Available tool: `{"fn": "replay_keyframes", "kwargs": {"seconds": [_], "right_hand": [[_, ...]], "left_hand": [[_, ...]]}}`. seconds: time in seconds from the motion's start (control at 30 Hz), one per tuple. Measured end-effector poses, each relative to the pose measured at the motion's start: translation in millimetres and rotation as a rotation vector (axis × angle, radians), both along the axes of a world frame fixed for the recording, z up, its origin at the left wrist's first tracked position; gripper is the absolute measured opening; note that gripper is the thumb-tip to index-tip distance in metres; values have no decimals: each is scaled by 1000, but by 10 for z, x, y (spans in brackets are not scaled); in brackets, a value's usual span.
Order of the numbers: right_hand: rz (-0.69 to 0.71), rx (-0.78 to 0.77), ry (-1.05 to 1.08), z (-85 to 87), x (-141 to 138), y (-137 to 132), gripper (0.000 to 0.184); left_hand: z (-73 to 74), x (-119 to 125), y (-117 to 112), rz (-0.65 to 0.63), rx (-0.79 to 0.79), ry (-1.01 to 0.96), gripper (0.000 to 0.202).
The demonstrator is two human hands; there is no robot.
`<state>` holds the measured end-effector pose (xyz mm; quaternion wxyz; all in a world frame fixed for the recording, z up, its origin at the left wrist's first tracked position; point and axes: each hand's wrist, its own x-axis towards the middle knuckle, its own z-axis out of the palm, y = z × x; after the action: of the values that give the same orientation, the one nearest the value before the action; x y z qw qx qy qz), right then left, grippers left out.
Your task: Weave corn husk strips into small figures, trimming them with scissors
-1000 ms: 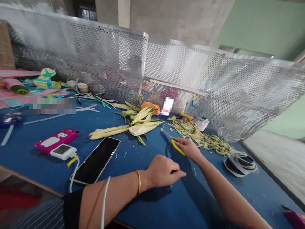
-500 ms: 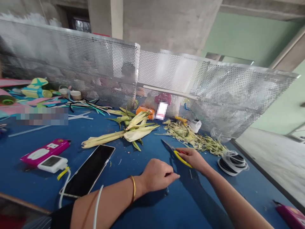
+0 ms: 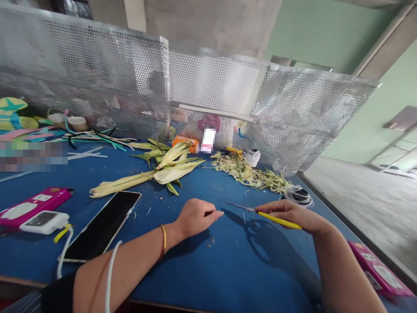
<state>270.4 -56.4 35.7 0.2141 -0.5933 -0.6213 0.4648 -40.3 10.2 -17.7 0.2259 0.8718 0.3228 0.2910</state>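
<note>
Head view: yellow-handled scissors (image 3: pixel 280 220) are gripped in the right hand (image 3: pixel 289 212), which is wrapped about the handles, at three o'clock from the left hand (image 3: pixel 197 216). The left fingers are curled in and the thumb is pressed toward the forefinger; whether anything thin is pinched there cannot be told. The blades (image 3: pixel 239 206) are aimed toward nine o'clock, with their tips held near the left thumb but apart from it. For good control, the handles are best gripped lightly and the left fingertips held out of the blades' line. Husks (image 3: pixel 176 173) are seen at eleven o'clock from the left hand, pale green shreds (image 3: pixel 247 171) at two, and a phone (image 3: pixel 106 226) at nine.
</note>
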Motion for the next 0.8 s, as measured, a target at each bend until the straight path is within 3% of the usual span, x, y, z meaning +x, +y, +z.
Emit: {"fn": "replay_keyframes", "kwargs": {"seconds": [0.07, 0.13, 0.23, 0.33, 0.5, 0.63, 0.67, 0.8], "right_hand": [[13, -18, 29, -68, 18, -6, 51], [-94, 50, -5, -221, 21, 89, 53], [-374, 266, -194, -508, -4, 307, 61], [-456, 386, -449, -722, -60, 448, 61], [-327, 749, -898, -782, -291, 397, 45], [-207, 900, -879, -687, -699, 295, 42], [-127, 922, -857, -652, -818, 281, 40], [107, 973, -825, -506, -1222, 307, 31]], "left_hand": [[14, 3, -5, 16, -25, -1, 46], [21, 4, -9, 14, -35, 4, 44], [16, 1, 2, 12, -5, 14, 43], [-9, -3, 28, 37, 39, 11, 45], [-13, -23, 85, 115, 144, 40, 44], [134, -159, 230, 349, 230, 68, 25], [181, -216, 283, 427, 255, 109, 17], [266, -467, 501, 719, 251, 402, 19]]}}
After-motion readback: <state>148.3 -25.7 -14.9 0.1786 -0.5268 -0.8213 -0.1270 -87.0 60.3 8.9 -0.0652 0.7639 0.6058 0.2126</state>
